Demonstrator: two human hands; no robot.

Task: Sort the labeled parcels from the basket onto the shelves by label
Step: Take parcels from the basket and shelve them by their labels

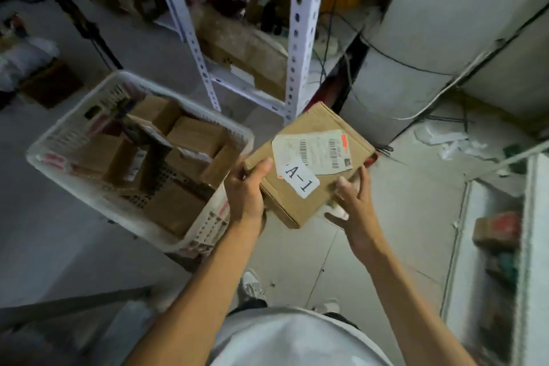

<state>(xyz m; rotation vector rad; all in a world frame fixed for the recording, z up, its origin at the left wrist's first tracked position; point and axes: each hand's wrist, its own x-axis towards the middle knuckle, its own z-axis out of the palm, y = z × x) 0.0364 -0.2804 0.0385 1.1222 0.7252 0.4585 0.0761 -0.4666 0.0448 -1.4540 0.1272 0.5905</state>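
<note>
Item: flat cardboard parcel (pixel 309 163), brown, held in the air between both hands, tilted, above the floor and to the right of the basket.

Labels on its top face: white shipping label (pixel 315 151) with barcodes; a smaller white tag reading "A-1" (pixel 300 180), set nearest the hands and partly overlapping the shipping label.

Left hand (pixel 246 187): grips the parcel's left corner, thumb laid on the top face just left of the A-1 tag, fingers curled beneath and out of sight.

Right hand (pixel 353 202): at the parcel's near right edge, fingers spread, thumb tip on the top face just right of the A-1 tag, index finger lying up along the right edge. Whether the lower fingers bear on the underside cannot be told.

White plastic basket (pixel 74 184): left of the left hand, close beside it, standing on the floor; holds several more brown cardboard parcels (pixel 196 135) lying at mixed angles, some with white labels.

White perforated metal shelving (pixel 300 38): beyond the held parcel, its nearest upright post just behind the parcel's far corner; cardboard boxes on its lower shelf.
</note>
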